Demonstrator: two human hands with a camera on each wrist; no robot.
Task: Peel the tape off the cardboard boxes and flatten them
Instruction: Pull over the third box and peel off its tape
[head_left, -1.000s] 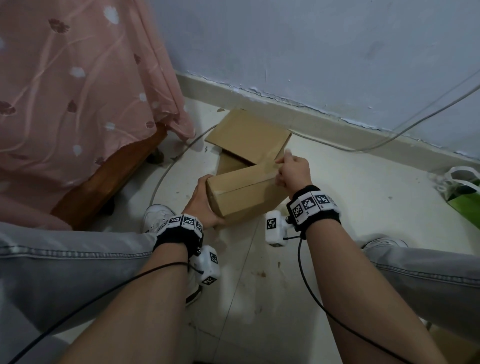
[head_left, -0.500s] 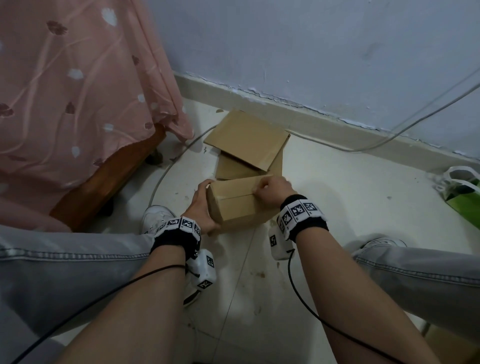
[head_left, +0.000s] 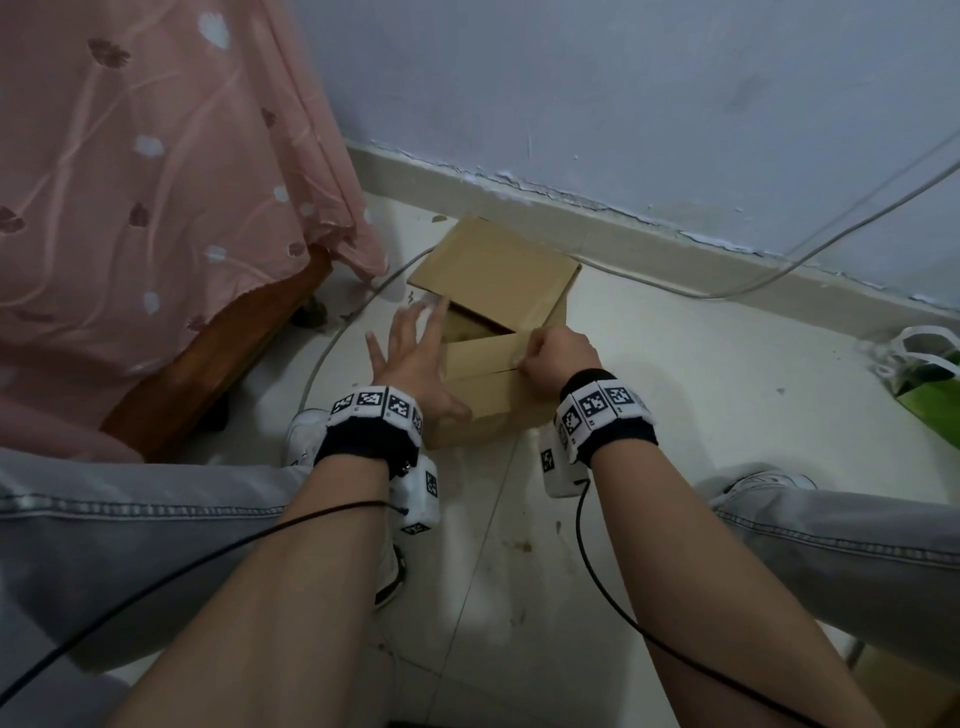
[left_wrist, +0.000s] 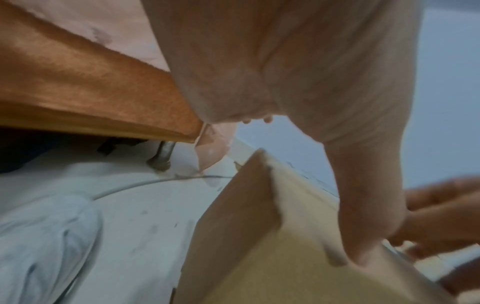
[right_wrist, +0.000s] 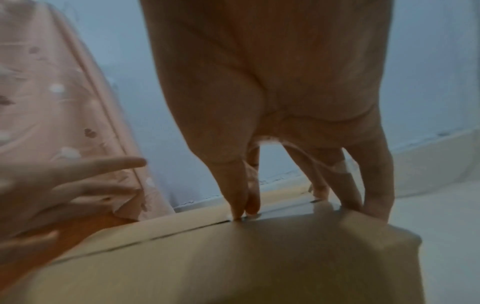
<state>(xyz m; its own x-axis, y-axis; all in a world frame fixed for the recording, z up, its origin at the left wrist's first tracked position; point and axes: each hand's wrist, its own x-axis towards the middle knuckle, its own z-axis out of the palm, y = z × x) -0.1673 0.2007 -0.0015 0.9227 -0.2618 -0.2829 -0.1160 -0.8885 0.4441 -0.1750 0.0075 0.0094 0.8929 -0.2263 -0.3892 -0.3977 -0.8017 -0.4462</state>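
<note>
A small brown cardboard box stands on the floor between my knees, its top seam facing up. My right hand is curled over the box's right end. Its thumb and forefinger pinch the clear tape at the seam. My left hand hovers at the box's left end with fingers spread. Only its thumb rests on the box top. A second cardboard box lies just behind, one flap raised.
A bed with a pink sheet and wooden frame stands on the left. A white cable runs along the wall's base. At the right edge lies a green-and-white bag. My grey-trousered legs flank the tiled floor.
My left hand has let go of the box's left end and spread its fingers. The box now sits with its seam up, and my right hand has shifted to the right part of that seam.
</note>
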